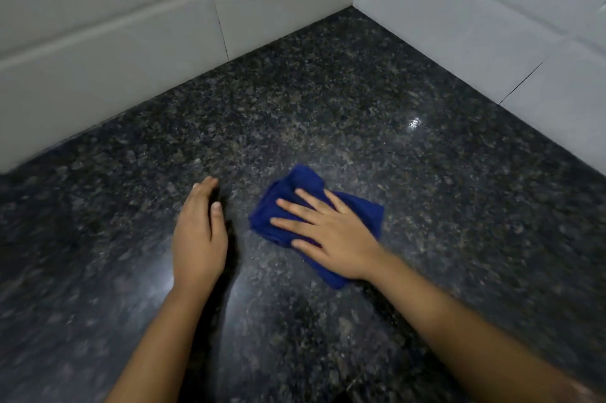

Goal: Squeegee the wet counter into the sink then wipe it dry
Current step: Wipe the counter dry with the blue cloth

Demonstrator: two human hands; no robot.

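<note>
The blue cloth was pinned flat on the counter under the spread fingers of the right hand, while the left hand, empty with fingers together, was rested just beside it, the unwiped corner lying beyond the fingertips

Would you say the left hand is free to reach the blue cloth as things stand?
Probably yes: the left hand lies empty beside the blue cloth, with only bare counter between; the right hand covers part.
</note>
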